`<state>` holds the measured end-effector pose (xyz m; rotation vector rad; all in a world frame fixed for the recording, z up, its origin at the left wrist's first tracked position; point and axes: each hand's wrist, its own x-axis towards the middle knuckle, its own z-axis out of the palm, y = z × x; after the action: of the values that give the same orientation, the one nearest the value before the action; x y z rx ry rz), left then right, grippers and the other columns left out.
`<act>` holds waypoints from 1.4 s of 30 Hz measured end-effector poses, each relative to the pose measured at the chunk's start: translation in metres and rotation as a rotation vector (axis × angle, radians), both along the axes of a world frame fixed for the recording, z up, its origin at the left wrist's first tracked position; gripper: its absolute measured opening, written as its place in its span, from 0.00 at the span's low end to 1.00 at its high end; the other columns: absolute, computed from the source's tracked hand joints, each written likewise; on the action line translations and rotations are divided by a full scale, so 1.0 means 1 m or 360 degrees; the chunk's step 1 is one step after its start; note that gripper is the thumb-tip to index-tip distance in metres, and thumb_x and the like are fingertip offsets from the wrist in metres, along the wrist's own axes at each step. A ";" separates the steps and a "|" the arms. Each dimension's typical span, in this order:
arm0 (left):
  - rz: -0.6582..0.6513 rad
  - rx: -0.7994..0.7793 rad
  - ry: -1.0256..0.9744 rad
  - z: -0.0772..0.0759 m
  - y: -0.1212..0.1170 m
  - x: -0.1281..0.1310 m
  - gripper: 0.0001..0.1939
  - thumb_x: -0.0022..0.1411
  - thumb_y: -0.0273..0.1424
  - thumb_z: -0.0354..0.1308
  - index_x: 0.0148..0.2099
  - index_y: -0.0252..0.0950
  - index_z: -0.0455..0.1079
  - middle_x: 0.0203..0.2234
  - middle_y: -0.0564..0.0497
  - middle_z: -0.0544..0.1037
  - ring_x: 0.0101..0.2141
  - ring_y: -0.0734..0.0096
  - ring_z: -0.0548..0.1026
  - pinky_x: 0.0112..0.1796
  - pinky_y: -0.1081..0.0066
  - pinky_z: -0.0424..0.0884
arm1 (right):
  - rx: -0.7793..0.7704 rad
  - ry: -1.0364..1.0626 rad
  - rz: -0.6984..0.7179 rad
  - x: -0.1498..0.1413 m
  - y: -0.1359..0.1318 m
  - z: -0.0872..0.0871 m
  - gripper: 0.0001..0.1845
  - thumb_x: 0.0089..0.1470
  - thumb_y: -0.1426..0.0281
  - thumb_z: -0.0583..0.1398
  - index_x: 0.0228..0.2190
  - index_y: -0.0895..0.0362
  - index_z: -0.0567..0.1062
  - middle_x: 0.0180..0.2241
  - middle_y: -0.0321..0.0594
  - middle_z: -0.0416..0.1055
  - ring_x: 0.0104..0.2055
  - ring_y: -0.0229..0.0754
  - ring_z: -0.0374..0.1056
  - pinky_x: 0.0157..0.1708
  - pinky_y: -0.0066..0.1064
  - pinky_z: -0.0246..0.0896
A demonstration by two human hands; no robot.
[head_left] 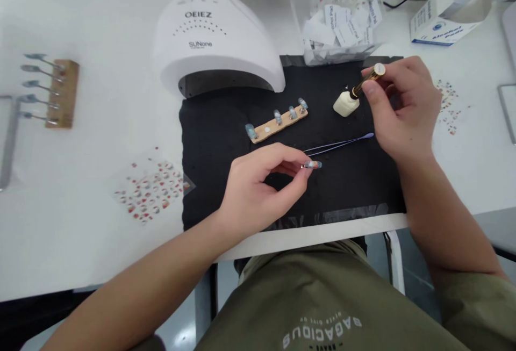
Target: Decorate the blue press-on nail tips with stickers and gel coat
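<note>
Thumb and fingertips of my left hand (268, 187) pinch the small metal stem of a false nail (313, 164), which is bluish with an orange-red patch. My right hand (405, 104) grips the gold cap (374, 73) of a nail polish bottle. The cream bottle (345, 105) stands tilted under the cap, and the brush appears to be at its neck. Beyond my left hand lies a wooden strip (282, 123) bearing several bluish false nails on stems and one bare white spot. Purple tweezers (342, 144) rest on the black mat between my hands.
A white nail lamp (217, 39) stands at the back. Behind the black mat (217, 152) is a clear bin (338, 55) of alcohol pad packets, with an alcohol pads box (447, 18) to its right. Sticker sheets (151, 192) and a wooden nail stand (64, 93) lie left.
</note>
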<state>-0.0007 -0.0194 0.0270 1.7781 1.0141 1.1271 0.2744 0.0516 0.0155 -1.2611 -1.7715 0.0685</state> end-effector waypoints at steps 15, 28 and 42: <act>0.0006 0.0045 0.0045 -0.001 0.000 0.000 0.06 0.69 0.23 0.69 0.42 0.40 0.83 0.36 0.53 0.91 0.32 0.72 0.87 0.37 0.73 0.89 | 0.0011 -0.0012 -0.0003 -0.001 -0.001 -0.002 0.10 0.69 0.65 0.67 0.47 0.50 0.88 0.41 0.40 0.81 0.39 0.42 0.78 0.38 0.39 0.75; 0.0000 0.0006 0.0059 0.000 0.000 0.000 0.05 0.69 0.24 0.69 0.42 0.40 0.83 0.34 0.54 0.90 0.32 0.72 0.87 0.37 0.74 0.88 | 0.0030 0.0075 -0.0008 0.000 0.000 -0.006 0.09 0.70 0.63 0.67 0.47 0.49 0.88 0.41 0.40 0.79 0.38 0.43 0.76 0.39 0.40 0.74; 0.0015 -0.0050 -0.0011 0.000 0.000 -0.001 0.05 0.69 0.24 0.69 0.43 0.40 0.83 0.36 0.53 0.90 0.33 0.72 0.88 0.38 0.75 0.88 | 0.0235 0.0924 0.0085 0.000 0.000 0.000 0.18 0.65 0.48 0.72 0.37 0.50 0.86 0.34 0.35 0.80 0.29 0.38 0.70 0.30 0.37 0.66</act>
<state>-0.0021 -0.0193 0.0267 1.7456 1.0315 1.1163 0.2747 0.0519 0.0153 -0.9622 -1.2797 0.2982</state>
